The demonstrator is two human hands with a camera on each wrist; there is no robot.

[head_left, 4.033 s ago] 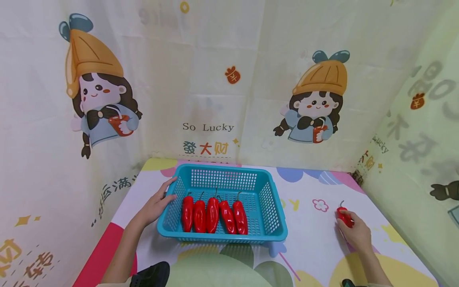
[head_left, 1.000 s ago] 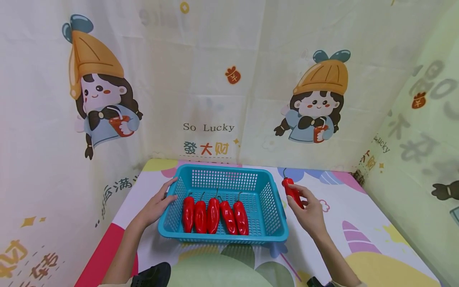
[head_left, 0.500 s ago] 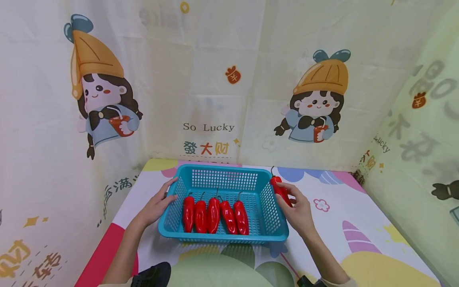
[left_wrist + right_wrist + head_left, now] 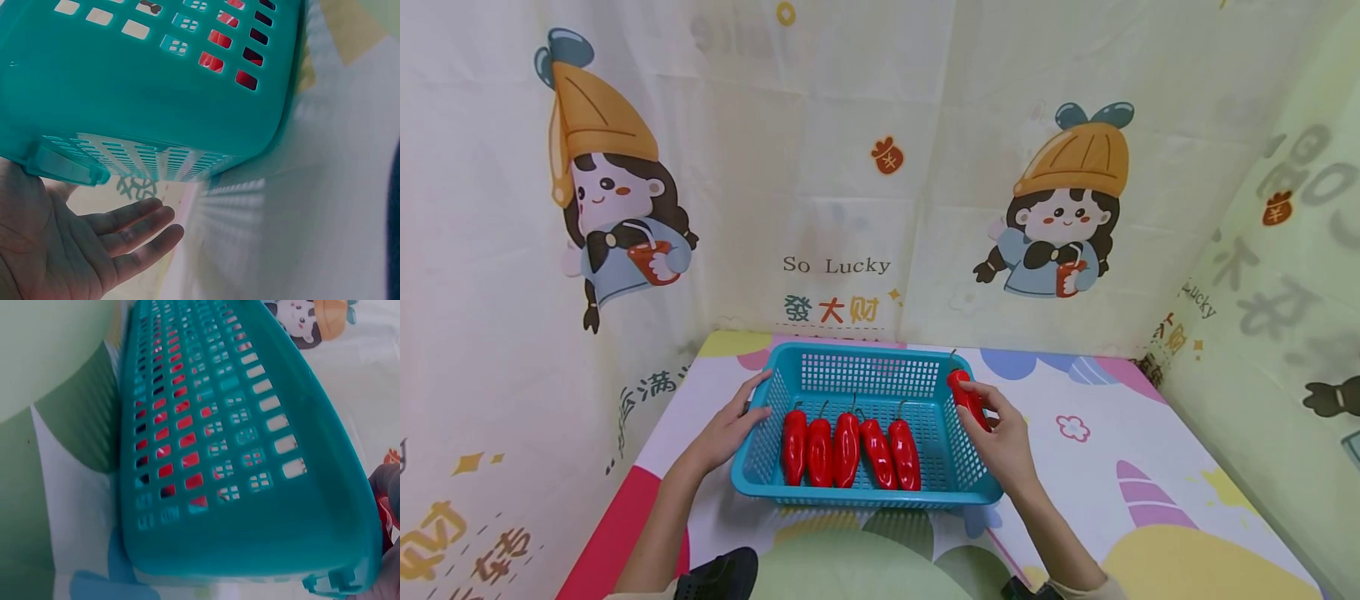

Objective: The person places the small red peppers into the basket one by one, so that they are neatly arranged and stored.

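In the head view, a blue plastic basket [image 4: 865, 497] with slotted walls stands on the table. Several glossy red chili peppers [image 4: 846, 450] lie side by side in its left and middle part, stems toward the back. My left hand [image 4: 730, 429] holds the basket's left rim, with the thumb lapping over it. In the left wrist view, three of its fingers [image 4: 140, 240] extend outside the wall. Another red chili pepper [image 4: 966, 398] is pinched between the thumb and fingers of my right hand [image 4: 1003, 437], over the basket's right rim, stem up. The right wrist view mostly hides this pepper behind the basket.
A colourful patterned cloth [image 4: 1067, 483] covers the table, with its right part beyond the basket. Printed fabric [image 4: 917, 225] hangs behind and along both sides. Inside the basket, the bare slotted floor [image 4: 934, 450] shows to the right of the peppers.
My right hand picked up the pepper from the table's right side and carried it left to the basket's right rim. The left hand and basket stay nearly still.
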